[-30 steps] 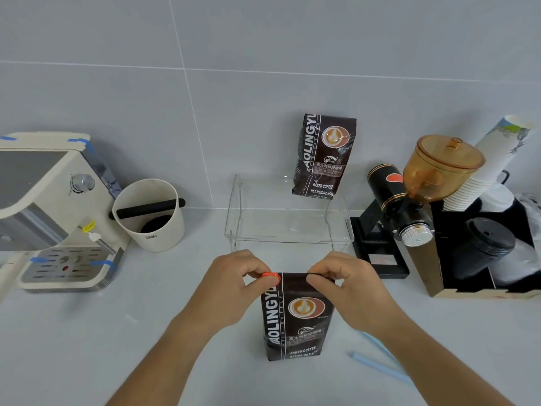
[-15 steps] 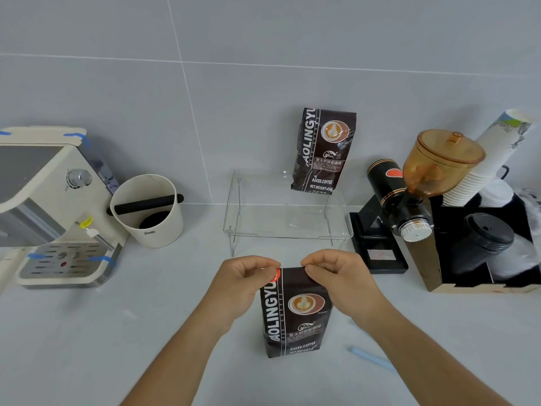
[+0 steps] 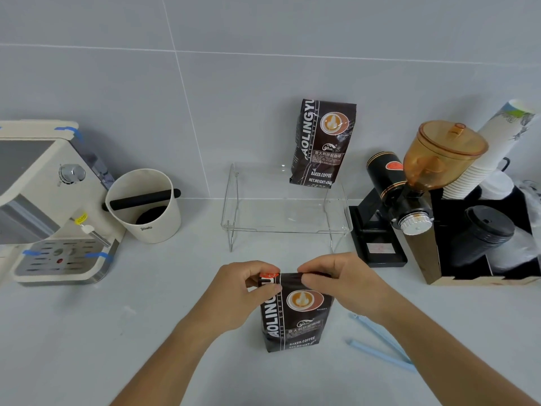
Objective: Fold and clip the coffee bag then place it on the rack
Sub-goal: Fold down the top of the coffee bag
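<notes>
A dark brown coffee bag (image 3: pixel 295 315) stands upright on the grey counter in front of me. My left hand (image 3: pixel 243 291) pinches its top left corner, where a bit of red shows. My right hand (image 3: pixel 339 282) pinches the top right edge, and the top is rolled down between both hands. A pale blue clip (image 3: pixel 380 341) lies open on the counter to the right of the bag, partly under my right forearm. The clear acrylic rack (image 3: pixel 234 200) stands behind the bag against the wall, with a second coffee bag (image 3: pixel 323 143) upright on its right end.
A cream espresso machine (image 3: pixel 44 206) sits at the far left, with a white knock box (image 3: pixel 146 206) beside it. Right of the rack are a black grinder (image 3: pixel 404 200) with an amber hopper, and a box (image 3: pixel 483 238) holding paper cups and black lids.
Both hands have rolled the bag's top a little lower and drawn closer together. The view has shifted slightly; the rack and other items have not moved.
</notes>
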The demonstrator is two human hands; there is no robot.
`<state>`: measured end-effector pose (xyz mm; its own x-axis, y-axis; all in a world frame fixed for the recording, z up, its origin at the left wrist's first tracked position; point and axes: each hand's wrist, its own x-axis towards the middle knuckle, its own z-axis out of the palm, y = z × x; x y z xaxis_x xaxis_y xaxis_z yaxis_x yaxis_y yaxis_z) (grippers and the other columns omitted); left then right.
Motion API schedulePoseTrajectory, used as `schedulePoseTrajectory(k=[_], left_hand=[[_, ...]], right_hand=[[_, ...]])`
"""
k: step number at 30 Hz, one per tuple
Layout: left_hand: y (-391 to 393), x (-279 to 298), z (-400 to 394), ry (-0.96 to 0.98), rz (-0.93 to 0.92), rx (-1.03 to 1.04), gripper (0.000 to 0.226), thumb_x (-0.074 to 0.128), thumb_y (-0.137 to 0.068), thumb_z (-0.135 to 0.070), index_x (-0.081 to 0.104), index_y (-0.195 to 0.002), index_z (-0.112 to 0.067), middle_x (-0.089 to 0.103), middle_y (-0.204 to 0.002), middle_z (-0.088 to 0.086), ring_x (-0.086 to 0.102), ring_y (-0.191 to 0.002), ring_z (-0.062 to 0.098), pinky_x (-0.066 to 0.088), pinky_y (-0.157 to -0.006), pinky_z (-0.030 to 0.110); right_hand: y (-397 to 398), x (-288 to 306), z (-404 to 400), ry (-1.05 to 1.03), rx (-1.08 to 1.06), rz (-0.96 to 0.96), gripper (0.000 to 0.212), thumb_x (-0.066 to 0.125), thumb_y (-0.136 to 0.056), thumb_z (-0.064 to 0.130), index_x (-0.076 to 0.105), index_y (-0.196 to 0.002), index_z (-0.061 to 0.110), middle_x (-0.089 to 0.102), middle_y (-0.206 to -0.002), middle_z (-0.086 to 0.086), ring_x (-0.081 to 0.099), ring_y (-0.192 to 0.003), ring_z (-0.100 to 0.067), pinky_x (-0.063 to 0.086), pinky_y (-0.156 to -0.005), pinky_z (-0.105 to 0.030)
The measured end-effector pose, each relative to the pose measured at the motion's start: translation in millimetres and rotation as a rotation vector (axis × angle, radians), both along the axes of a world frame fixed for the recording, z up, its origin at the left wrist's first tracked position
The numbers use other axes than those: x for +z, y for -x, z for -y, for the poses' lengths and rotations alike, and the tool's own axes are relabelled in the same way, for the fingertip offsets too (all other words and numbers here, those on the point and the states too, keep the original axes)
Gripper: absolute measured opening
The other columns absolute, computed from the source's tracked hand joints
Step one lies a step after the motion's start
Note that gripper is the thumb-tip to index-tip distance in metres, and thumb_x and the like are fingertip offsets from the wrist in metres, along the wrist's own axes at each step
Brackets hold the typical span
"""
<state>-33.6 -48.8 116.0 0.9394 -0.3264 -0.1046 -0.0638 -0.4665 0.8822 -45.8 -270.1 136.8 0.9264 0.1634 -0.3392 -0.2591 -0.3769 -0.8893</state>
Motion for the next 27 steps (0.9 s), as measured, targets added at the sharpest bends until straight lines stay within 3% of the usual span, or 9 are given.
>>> schedulePoseTrajectory(k=[3, 6, 13, 16, 21, 25, 27], left_hand=[[2.3, -1.3, 0.9, -0.007, -0.012, 0.0, 0.017, 0.074, -0.083, -0.024, 0.073, -0.093, -0.037, 0.075, -0.088, -0.017, 0.069, -0.083, 0.001, 0.052, -0.074, 0.009], [2.6, -0.8, 0.7, 0.018, -0.022, 0.001, 0.025, 0.076, -0.08, -0.023, 0.069, -0.083, -0.047, 0.073, -0.087, -0.024, 0.069, -0.084, 0.002, 0.053, -0.075, 0.011], [1.1, 3.7, -0.8, 0.255, -0.156, 0.056, 0.039, 0.083, -0.07, -0.001, 0.077, -0.087, -0.035, 0.073, -0.081, 0.007, 0.071, -0.072, 0.014, 0.059, -0.068, 0.025], [1.7, 5.5, -0.1, 0.352, -0.202, 0.063, 0.038, 0.08, -0.07, 0.006, 0.079, -0.085, -0.029, 0.076, -0.074, 0.003, 0.07, -0.068, 0.013, 0.057, -0.065, 0.022], [5.6, 5.7, 3.1, 0.362, -0.24, 0.108, 0.045, 0.081, -0.068, 0.01, 0.079, -0.082, -0.033, 0.078, -0.077, 0.004, 0.072, -0.07, 0.014, 0.057, -0.063, 0.022], [6.5, 5.1, 5.6, 0.29, -0.17, 0.134, 0.048, 0.082, -0.067, 0.008, 0.078, -0.078, -0.039, 0.077, -0.082, 0.009, 0.072, -0.069, 0.013, 0.059, -0.064, 0.021], [6.1, 5.2, 4.8, 0.232, -0.138, 0.114, 0.043, 0.083, -0.069, 0.003, 0.077, -0.079, -0.039, 0.077, -0.084, 0.007, 0.074, -0.076, 0.017, 0.061, -0.07, 0.025]], right_hand=[[4.1, -0.3, 5.5, 0.116, 0.104, 0.046, 0.032, 0.079, -0.072, 0.027, 0.071, -0.088, 0.053, 0.075, -0.096, 0.024, 0.071, -0.09, -0.001, 0.056, -0.077, -0.018], [5.0, -5.3, 5.1, 0.138, 0.091, 0.094, 0.038, 0.08, -0.074, 0.022, 0.07, -0.085, 0.057, 0.074, -0.095, 0.027, 0.07, -0.089, 0.001, 0.056, -0.08, -0.02], [5.5, -5.7, 4.8, -0.159, -0.039, 0.021, 0.034, 0.081, -0.075, 0.004, 0.078, -0.092, 0.033, 0.079, -0.096, 0.003, 0.075, -0.09, -0.021, 0.062, -0.075, -0.033], [4.1, -4.0, 2.6, -0.239, -0.096, 0.022, 0.036, 0.077, -0.075, -0.007, 0.08, -0.084, 0.028, 0.081, -0.087, -0.001, 0.076, -0.08, -0.021, 0.061, -0.067, -0.028], [2.4, -4.9, 2.6, -0.261, -0.106, -0.003, 0.032, 0.075, -0.076, -0.009, 0.079, -0.086, 0.021, 0.081, -0.088, -0.007, 0.076, -0.08, -0.026, 0.061, -0.067, -0.029], [3.7, -5.3, 1.6, -0.171, -0.036, 0.038, 0.038, 0.08, -0.072, -0.004, 0.077, -0.086, 0.031, 0.08, -0.09, 0.0, 0.075, -0.088, -0.023, 0.061, -0.077, -0.031], [6.9, -5.3, 1.3, -0.018, 0.05, 0.091, 0.043, 0.082, -0.069, 0.002, 0.074, -0.087, 0.04, 0.078, -0.091, 0.012, 0.073, -0.086, -0.009, 0.056, -0.075, -0.018]])
